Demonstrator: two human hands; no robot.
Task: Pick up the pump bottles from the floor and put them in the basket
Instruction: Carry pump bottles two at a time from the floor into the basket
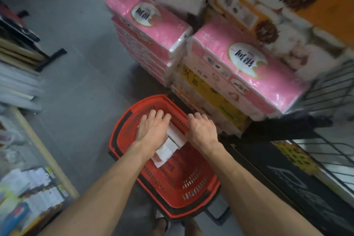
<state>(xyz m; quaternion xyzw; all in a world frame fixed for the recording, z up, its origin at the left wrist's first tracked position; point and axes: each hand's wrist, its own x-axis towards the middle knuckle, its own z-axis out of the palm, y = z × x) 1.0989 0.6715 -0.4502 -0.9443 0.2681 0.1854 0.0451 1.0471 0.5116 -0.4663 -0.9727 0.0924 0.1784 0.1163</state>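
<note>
red basket (193,193) on grey floor (76,86) | white boxy items (168,148) inside it, pump bottles not identifiable | left hand (153,130) flat on them, fingers spread | right hand (203,130) curled over them, grip unclear | pink tissue packs (249,67) beyond

Grey floor (76,74), dim aisle lighting. Stacked pink tissue packs (247,71) ahead and right, beside a black wire rack (329,90). Shelving with packaged goods (28,193) along left edge.
</note>
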